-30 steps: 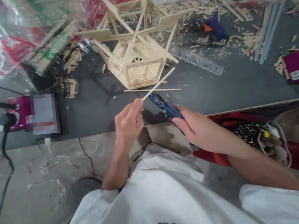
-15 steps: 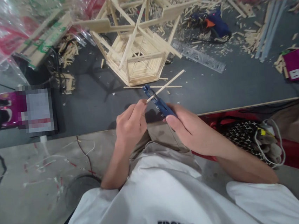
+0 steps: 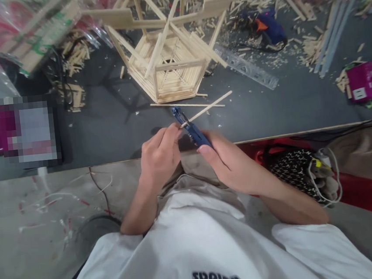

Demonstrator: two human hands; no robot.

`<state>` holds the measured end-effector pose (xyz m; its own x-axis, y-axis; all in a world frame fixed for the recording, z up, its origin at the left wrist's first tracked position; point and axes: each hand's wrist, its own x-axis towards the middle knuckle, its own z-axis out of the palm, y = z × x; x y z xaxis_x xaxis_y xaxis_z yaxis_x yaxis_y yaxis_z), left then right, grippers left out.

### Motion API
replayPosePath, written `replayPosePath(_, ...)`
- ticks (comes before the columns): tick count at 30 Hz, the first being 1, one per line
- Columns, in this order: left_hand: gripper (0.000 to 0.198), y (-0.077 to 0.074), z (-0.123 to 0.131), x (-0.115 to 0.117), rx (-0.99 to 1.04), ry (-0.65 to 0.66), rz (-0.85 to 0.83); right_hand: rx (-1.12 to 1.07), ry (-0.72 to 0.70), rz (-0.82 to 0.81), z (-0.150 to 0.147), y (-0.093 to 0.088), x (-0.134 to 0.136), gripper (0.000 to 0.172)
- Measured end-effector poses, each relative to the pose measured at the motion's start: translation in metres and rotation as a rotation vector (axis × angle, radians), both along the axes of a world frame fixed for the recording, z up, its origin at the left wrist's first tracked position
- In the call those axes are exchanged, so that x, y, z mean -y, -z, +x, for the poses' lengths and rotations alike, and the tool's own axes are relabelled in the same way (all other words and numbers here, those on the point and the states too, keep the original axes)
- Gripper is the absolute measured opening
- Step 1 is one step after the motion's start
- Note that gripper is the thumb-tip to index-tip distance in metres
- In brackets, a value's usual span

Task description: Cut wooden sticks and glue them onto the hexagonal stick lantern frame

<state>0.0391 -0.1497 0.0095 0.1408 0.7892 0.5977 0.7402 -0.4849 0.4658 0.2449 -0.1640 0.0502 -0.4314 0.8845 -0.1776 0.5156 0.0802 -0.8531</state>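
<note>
My left hand [image 3: 161, 153] pinches the near end of a thin wooden stick [image 3: 211, 107], which slants up to the right over the table. In my right hand [image 3: 222, 160] are blue-handled cutting pliers [image 3: 191, 130], with their jaws around the stick close to my left fingertips. Whether the jaws have closed fully I cannot tell. Just beyond my hands, another thin stick [image 3: 166, 106] lies flat before a six-sided wooden stick frame [image 3: 173, 97]. The frame has a layered base, upright posts and crossing sticks on top.
A clear plastic ruler [image 3: 255, 73] and a blue glue gun [image 3: 270, 28] lie right of the frame. Glue sticks [image 3: 336, 39] and several wood scraps are further right. Purple power strips [image 3: 366, 81] stand at both sides. The table's front edge [image 3: 271, 136] runs below my hands.
The pliers have shifted slightly left along the stick, closer to my left fingertips. My left hand keeps its pinch on the stick. The whole view has moved a little.
</note>
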Motion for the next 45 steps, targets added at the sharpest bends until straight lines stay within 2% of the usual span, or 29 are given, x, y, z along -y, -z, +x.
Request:
replayPosePath(13, 0.035, -0.001, 0.005, 0.001, 0.008, 0.010, 0.025, -0.047, 0.018, 0.000, 0.001, -0.001, -0.002, 0.050)
replayPosePath(18, 0.030, 0.001, 0.006, 0.002, 0.024, -0.002, -0.007, 0.025, 0.001, 0.023, -0.004, -0.003, -0.002, 0.048)
replayPosePath(24, 0.028, 0.002, 0.002, 0.000, 0.010, -0.022, 0.014, 0.224, -0.016, 0.016, -0.016, -0.012, -0.001, 0.062)
replayPosePath(28, 0.030, 0.003, 0.000, 0.000, 0.002, -0.013, 0.026, 0.256, -0.011, 0.028, -0.020, -0.011, 0.000, 0.068)
replayPosePath(39, 0.032, 0.005, -0.001, 0.000, 0.018, 0.007, -0.059, 0.140, -0.003, 0.090, -0.008, -0.003, -0.003, 0.048)
replayPosePath(45, 0.031, 0.004, 0.000, 0.001, 0.052, 0.033, -0.072, 0.093, -0.017, 0.091, -0.005, -0.001, -0.006, 0.047)
